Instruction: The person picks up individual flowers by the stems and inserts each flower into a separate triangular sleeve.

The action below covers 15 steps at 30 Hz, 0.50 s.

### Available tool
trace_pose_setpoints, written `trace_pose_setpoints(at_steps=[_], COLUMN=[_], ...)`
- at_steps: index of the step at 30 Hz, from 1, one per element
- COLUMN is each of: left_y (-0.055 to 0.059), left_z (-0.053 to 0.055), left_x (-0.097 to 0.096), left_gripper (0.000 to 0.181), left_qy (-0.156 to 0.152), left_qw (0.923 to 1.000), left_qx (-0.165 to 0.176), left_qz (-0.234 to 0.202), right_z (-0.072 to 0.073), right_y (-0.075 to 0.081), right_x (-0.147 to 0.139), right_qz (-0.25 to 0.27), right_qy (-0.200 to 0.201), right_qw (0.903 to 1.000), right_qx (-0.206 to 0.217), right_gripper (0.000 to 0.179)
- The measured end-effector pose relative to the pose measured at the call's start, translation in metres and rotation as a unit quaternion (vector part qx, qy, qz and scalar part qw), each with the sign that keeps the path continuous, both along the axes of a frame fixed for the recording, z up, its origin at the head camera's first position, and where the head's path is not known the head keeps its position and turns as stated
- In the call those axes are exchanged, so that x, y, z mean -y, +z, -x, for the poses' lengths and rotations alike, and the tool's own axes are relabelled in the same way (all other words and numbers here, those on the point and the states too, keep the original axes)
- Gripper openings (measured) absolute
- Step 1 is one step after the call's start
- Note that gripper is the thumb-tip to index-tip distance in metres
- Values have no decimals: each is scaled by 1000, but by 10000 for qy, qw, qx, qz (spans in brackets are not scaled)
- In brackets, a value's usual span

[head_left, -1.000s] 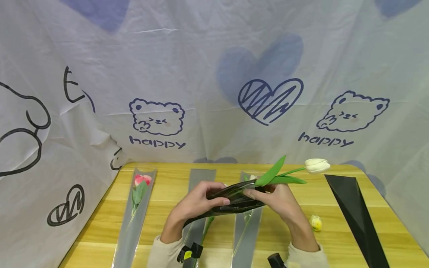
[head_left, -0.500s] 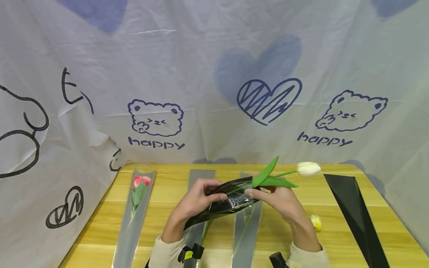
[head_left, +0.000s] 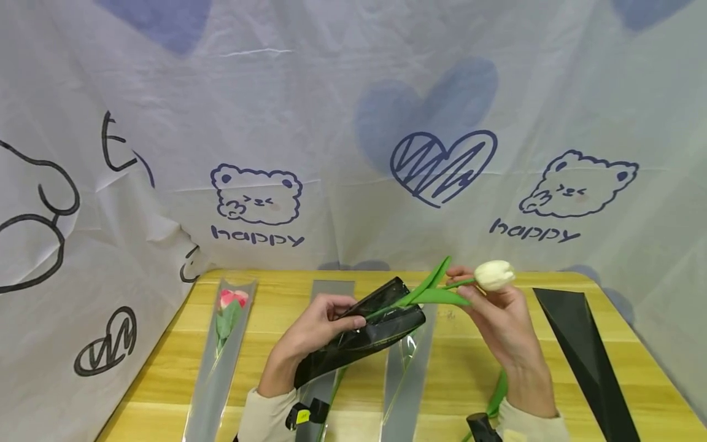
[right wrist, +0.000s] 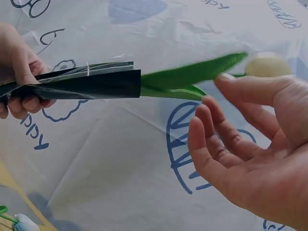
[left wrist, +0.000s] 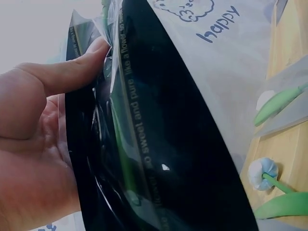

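Observation:
In the head view a black flower-wrapping sleeve [head_left: 381, 331] slants up to the right above the table. My left hand [head_left: 315, 328] grips its middle, thumb on the near face. From its mouth come the green leaves and stem of a white tulip [head_left: 494, 275], whose lower stem is inside the sleeve. My right hand [head_left: 510, 325] is just below the bloom, thumb and forefinger at the stem in what looks like a pinch; the other fingers are loosely bent in the right wrist view. Printed lettering runs down the sleeve [left wrist: 159, 125] in the left wrist view.
A pink tulip [head_left: 233, 299] lies in a grey sleeve at the left. Two more grey sleeves lie mid-table, partly covered by the held sleeve. Another black sleeve [head_left: 585, 356] lies at the right. A blue-white tulip [left wrist: 263, 173] shows in the left wrist view. Printed cloth hangs behind.
My right hand has left the sleeve's mouth and moved right to the stem under the bloom. The tulip has shifted left, and the sleeve's mouth is tilted up and wider.

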<state>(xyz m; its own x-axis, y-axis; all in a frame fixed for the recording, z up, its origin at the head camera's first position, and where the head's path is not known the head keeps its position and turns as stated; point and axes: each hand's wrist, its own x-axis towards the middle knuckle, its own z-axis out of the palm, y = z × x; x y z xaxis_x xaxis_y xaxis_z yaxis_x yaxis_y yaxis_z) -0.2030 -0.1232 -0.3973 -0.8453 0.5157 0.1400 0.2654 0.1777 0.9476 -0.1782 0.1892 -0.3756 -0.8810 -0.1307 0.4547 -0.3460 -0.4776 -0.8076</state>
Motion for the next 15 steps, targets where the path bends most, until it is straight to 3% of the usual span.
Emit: trace_pose_setpoints(at_steps=[5,9,15], left_y=[1,3,8], left_z=[-2,-4,-8], left_x=[-1,-4,-11], left_gripper=[11,21,24], left_qy=[-162,-333,-312], left_qw=[9998,9993,9994], left_qx=[69,121,-44], left_qz=[-52,-135,-117], right_z=[-2,-2,0], right_y=[1,1,0], right_x=[6,14,30], right_qz=[-118,-613,-1497], right_qy=[-286,-453,-492], right_qw=[9995,9971,9874], right_qx=[-38,80,166], right_gripper=[29,28,25])
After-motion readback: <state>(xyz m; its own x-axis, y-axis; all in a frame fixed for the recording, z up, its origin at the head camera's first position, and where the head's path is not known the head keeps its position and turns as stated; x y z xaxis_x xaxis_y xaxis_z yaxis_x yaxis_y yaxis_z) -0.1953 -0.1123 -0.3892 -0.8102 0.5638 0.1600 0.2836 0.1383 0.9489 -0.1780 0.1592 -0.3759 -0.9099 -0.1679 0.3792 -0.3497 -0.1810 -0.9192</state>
